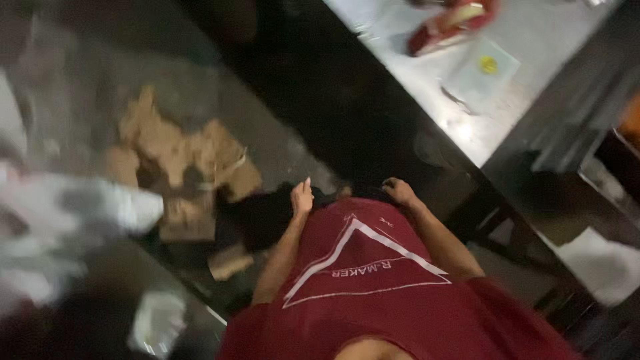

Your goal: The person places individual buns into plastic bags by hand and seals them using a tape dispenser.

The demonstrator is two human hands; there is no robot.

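While your left hand [302,198] holds its fingers straight and together against the dark cloth [267,217] at your waist, nothing is gripped. Your right hand [399,191] curls loosely over the red shirt [373,280] hem; the blur hides any grip.

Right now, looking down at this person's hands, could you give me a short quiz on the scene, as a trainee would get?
1. True or false: the left hand holds a tool.
2. What lies on the metal table? A) a blue cup B) a red thing near a clear sheet with a yellow spot C) a laptop
3. Fill in: the brown scraps on the floor look like torn ____.
Key: 1 false, it is empty, at the hem of the red shirt; 2 B; 3 cardboard.
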